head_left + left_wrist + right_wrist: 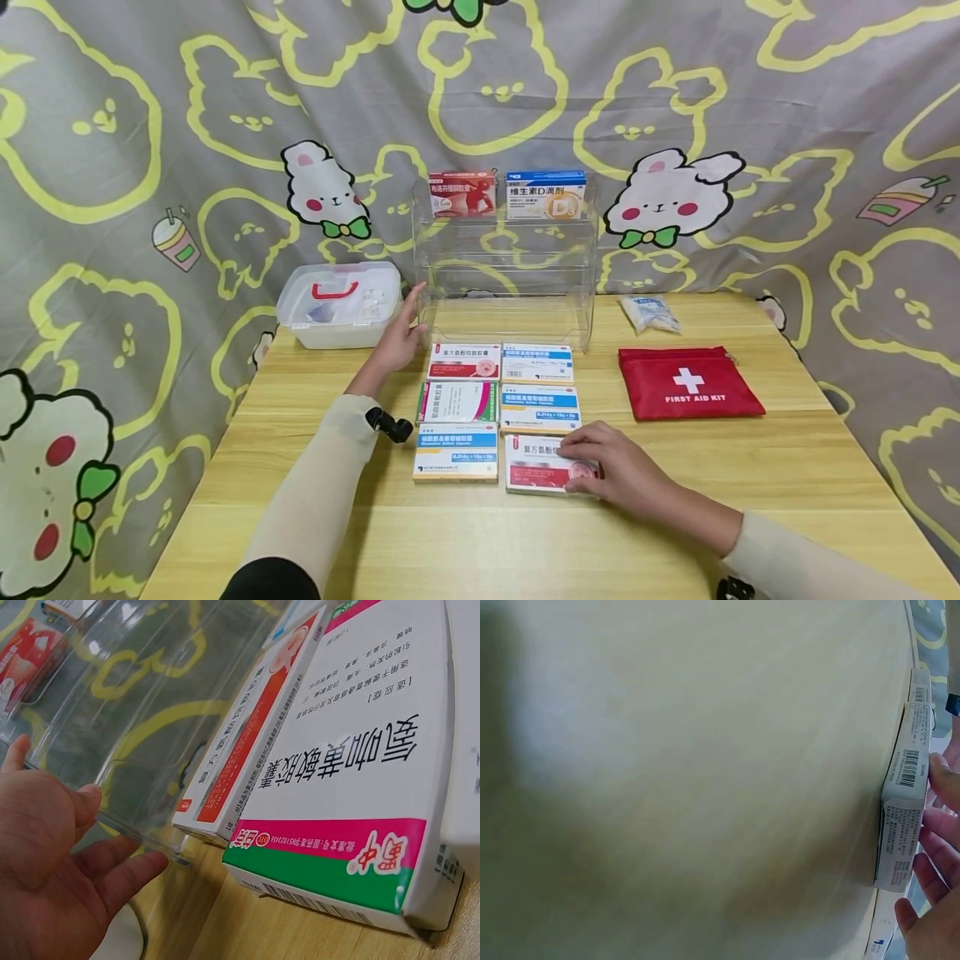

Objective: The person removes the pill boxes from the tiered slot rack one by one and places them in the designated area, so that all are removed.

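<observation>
My left hand (pixel 400 337) is at the left side of a clear stepped display rack (pixel 506 312). In the left wrist view its fingers are spread, with fingertips right at the rack's edge. My right hand (pixel 626 471) holds a red-and-white medicine box (pixel 536 467) by its right end, thumb at the near edge and fingers over the far side. That box is at the near right of two columns of medicine boxes. Beside it lies a blue-and-white box (pixel 456 454); behind it is another blue-and-white box (pixel 540 408). A green-and-magenta box (pixel 337 780) lies near my left hand.
On the rack's top tier stand a red box (pixel 462 196) and a blue-topped vitamin D box (pixel 546 197). A lidded plastic case (pixel 341 337) with a red handle is at left. At right lie a red first aid pouch (pixel 686 400) and a small clear packet (pixel 650 314). A patterned curtain hangs behind.
</observation>
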Demonstrator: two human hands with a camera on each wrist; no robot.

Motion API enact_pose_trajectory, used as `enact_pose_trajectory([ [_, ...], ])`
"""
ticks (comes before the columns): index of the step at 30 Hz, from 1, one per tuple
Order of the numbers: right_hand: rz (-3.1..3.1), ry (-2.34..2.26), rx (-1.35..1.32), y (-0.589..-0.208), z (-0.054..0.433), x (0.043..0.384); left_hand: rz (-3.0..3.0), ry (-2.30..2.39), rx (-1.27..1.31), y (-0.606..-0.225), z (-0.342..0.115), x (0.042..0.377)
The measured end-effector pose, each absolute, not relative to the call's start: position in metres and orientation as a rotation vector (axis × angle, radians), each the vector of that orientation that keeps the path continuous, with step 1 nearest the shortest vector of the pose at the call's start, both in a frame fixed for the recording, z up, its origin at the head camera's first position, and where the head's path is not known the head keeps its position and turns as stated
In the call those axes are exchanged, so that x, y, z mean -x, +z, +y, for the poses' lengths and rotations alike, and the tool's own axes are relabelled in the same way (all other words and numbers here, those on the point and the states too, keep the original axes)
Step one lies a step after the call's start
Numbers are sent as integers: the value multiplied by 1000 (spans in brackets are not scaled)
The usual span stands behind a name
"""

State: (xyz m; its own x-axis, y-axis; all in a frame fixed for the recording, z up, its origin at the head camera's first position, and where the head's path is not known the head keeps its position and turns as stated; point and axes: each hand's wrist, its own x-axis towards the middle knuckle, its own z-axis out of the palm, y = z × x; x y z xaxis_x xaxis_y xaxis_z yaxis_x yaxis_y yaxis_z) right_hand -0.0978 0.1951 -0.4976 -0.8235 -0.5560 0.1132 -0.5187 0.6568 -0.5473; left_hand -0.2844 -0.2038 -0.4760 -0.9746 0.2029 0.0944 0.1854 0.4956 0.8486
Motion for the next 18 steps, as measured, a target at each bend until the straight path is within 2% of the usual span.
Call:
enact_pose_trajectory([
  [18, 2788, -916, 893, -495, 189, 102, 2703, 1519, -329, -477, -204, 285],
])
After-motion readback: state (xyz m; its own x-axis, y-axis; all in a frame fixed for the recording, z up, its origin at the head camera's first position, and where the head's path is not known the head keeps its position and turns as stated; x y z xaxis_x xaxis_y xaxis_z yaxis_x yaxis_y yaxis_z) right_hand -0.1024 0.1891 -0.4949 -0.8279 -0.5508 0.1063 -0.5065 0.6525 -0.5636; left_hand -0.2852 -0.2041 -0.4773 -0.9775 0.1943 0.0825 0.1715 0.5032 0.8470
